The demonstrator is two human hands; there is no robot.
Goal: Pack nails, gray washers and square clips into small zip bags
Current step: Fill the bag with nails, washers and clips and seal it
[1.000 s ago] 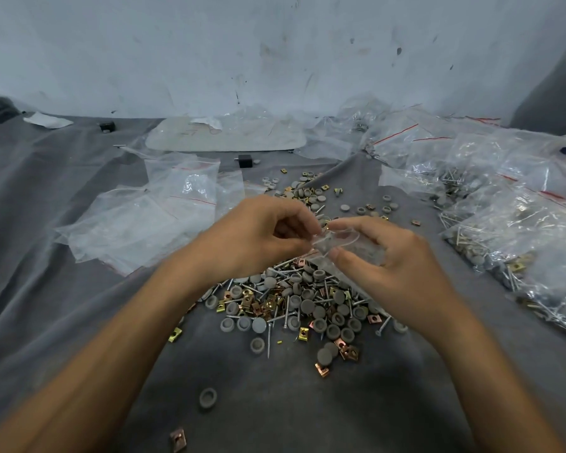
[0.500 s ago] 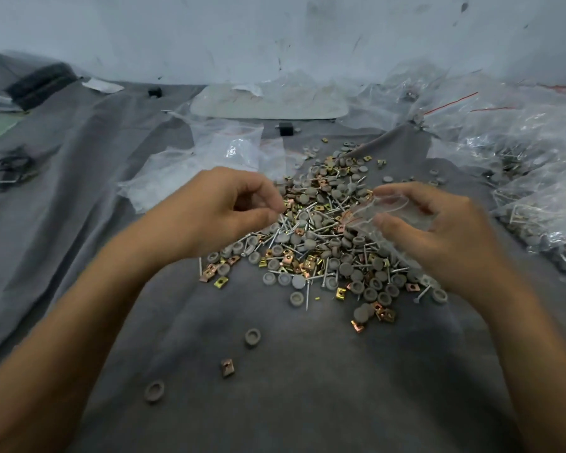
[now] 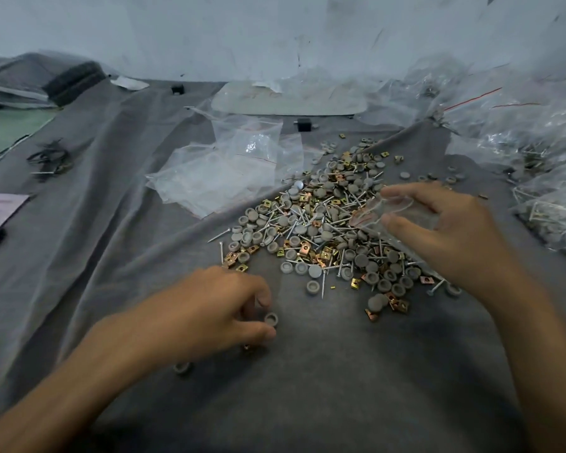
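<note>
A heap of nails, gray washers and brass square clips [image 3: 327, 230] lies on the gray cloth [image 3: 324, 387]. My right hand [image 3: 445, 233] holds a small clear zip bag [image 3: 389, 212] with its mouth open, above the heap's right side. My left hand [image 3: 216, 318] is low on the cloth, in front of the heap's left edge, its thumb and fingers closing round a single gray washer [image 3: 271, 319]. Another stray washer [image 3: 182, 367] and a small clip [image 3: 246, 346] lie close under that hand.
Empty zip bags [image 3: 223, 171] lie left of the heap. Filled bags [image 3: 543, 178] pile up along the right side. A flat plastic sheet [image 3: 288, 98] and a small black block [image 3: 304, 124] sit near the back wall. Black ties [image 3: 48, 158] lie far left.
My left hand left the bag's mouth, dropped down and toward me, and closed on a stray washer. The right hand kept holding the open bag. The view swung left.
</note>
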